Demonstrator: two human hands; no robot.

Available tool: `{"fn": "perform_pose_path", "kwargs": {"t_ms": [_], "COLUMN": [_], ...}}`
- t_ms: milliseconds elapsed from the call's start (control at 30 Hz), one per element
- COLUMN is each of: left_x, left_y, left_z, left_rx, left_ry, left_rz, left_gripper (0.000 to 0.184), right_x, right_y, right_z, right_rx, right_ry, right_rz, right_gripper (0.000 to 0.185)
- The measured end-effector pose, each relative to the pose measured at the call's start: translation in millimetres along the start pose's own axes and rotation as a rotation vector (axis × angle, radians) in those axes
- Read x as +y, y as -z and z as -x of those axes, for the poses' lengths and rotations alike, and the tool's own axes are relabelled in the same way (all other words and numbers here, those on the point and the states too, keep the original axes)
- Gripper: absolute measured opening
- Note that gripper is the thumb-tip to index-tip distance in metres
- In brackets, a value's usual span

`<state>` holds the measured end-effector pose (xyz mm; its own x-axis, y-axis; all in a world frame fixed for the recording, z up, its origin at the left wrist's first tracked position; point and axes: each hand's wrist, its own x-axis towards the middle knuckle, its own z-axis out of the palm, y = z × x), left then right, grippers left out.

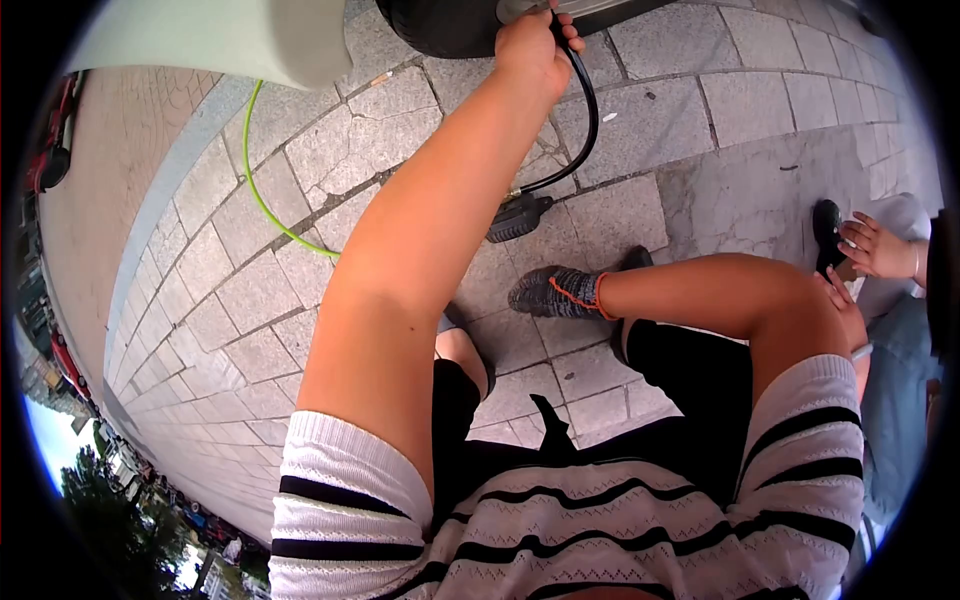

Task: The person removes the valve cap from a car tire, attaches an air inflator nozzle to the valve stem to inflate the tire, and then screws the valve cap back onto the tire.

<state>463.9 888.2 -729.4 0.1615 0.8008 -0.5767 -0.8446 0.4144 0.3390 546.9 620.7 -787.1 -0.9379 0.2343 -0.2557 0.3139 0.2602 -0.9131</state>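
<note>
My bare left hand (pixel 535 45) is closed around the end of a black rubber hose (pixel 592 115), beside a black tyre (pixel 440 28) at the top. The hose curves down to a brass fitting on a dark inflator body (pixel 517 218). A green air line (pixel 250 170) runs over the paving and passes behind my left forearm. My right hand (pixel 556 291) wears a dark grey knitted glove with an orange cuff. It hangs below the inflator, apart from it, back of the hand up; its fingertips are hidden, so their grip is unclear.
A pale vehicle panel (pixel 210 40) fills the upper left. At the right another person has bare hands (pixel 878 246) near their knees and a black shoe (pixel 826 232). Stone paving (pixel 380 120) lies underneath, with red vehicles (pixel 55 140) at the far left.
</note>
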Motion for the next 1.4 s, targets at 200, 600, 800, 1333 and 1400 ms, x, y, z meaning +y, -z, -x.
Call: {"fn": "perform_pose_path", "kwargs": {"t_ms": [200, 600, 800, 1333, 1400], "left_x": [8, 14, 13, 9, 7], "left_y": [-5, -9, -4, -8, -10], "left_z": [12, 26, 12, 14, 14], "left_rx": [0.027, -0.067, -0.052, -0.045, -0.052], "left_ry": [-0.048, -0.042, 0.039, 0.011, -0.004], "left_rz": [-0.163, -0.210, -0.051, -0.103, -0.101], "left_gripper": [0.009, 0.015, 0.014, 0.021, 0.020], "right_x": [-13, -2, -14, -27, -33], "right_y": [-30, -46, -25, -23, -22], "right_z": [-112, -187, -115, -72, -72], "right_rx": [0.556, 0.965, 1.444, 1.286, 1.370], "right_ry": [-0.626, -0.442, -0.234, 0.024, 0.046], "right_rz": [-1.382, -1.320, -2.002, -2.224, -2.298], "right_gripper": [0.025, 0.030, 0.022, 0.031, 0.027]}}
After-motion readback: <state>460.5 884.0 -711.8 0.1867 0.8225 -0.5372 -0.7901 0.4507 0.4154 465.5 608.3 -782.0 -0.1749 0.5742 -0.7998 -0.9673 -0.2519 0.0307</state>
